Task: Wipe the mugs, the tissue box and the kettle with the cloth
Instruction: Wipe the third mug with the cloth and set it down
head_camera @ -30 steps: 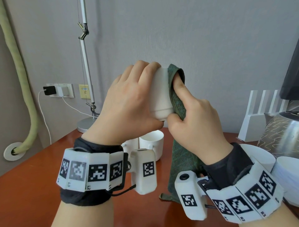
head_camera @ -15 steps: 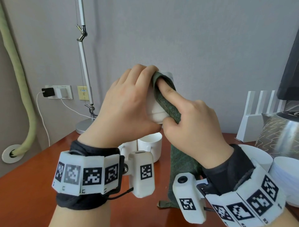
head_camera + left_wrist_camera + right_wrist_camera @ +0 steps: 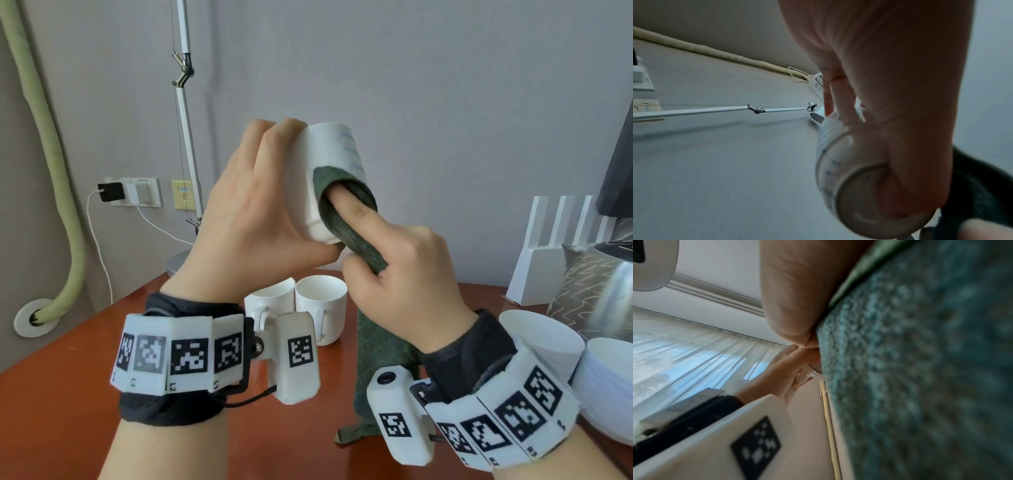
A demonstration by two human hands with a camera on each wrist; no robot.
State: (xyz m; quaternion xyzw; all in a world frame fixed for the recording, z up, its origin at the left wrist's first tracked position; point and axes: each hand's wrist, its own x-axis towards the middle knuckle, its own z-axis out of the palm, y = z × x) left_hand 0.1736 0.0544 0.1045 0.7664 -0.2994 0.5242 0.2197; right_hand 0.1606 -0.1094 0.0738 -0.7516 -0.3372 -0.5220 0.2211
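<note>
My left hand grips a white mug with faint blue marks, held up on its side above the table; the left wrist view shows its base against my palm. My right hand holds the dark green cloth, its forefinger pressing the cloth against the mug's side. The rest of the cloth hangs down to the table and fills the right wrist view. Two more white mugs stand on the table below. The metal kettle is at the right edge. No tissue box shows.
A reddish wooden table carries white bowls at the right and a white slotted rack behind them. A desk lamp pole and its base stand at the back. Wall sockets with a charger lie to the left.
The mug has been turned in my left hand and raised a little. My right forefinger and the cloth moved from the mug's top edge down onto its side.
</note>
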